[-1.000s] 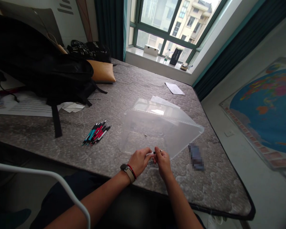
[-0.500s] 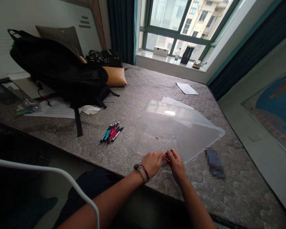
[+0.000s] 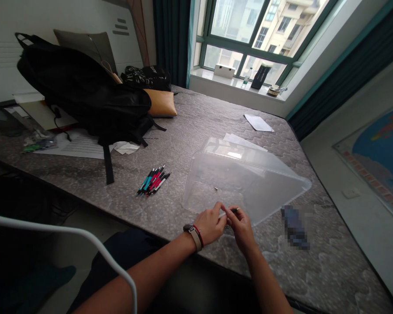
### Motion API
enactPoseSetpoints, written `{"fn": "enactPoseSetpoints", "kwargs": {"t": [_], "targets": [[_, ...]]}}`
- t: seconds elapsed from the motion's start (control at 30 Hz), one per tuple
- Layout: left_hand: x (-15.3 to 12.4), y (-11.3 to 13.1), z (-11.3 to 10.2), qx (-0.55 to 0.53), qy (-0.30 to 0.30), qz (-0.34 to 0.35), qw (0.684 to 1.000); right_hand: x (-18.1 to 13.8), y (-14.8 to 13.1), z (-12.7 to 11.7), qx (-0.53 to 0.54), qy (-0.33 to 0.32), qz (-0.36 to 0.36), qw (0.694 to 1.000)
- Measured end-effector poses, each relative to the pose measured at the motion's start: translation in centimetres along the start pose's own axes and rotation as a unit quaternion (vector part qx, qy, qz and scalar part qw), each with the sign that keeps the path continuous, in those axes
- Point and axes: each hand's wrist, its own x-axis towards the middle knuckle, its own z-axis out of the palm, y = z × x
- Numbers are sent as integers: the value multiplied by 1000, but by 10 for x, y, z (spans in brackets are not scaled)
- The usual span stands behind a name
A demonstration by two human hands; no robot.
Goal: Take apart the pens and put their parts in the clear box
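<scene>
Close together at the near edge of a clear plastic box or lid, both hands grip a thin pen. My left hand has its fingers pinched on the pen's pale part. My right hand is closed on its dark part, whose end sticks out past the fingers. Much of the pen is hidden by the fingers. Inside the clear plastic lies a small metallic piece. To the left of my hands rests a pile of several pens, turquoise, red, white and black.
A black backpack lies at the back left beside a tan pouch. Paper sheets are behind the plastic. A blurred dark object lies at right. A white cable curves across the lower left.
My fingers have shifted on the pen; a pale part now shows between my hands, and the dark part lies flatter in my right hand. The view has moved slightly.
</scene>
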Motion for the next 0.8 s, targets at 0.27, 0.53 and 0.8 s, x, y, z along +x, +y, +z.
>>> {"fn": "enactPoseSetpoints", "kwargs": {"t": [0.27,0.53,0.8], "targets": [[3,-2,-6,18,-14,34,999,0,-1,-2,-15,18,6,1000],[7,-7,-1,42,-25,31,998,-2,-2,0,0,-1,-5,1000],[7,-7,-2,77,-8,10,997,3,1,-3,-22,27,19,999]]}}
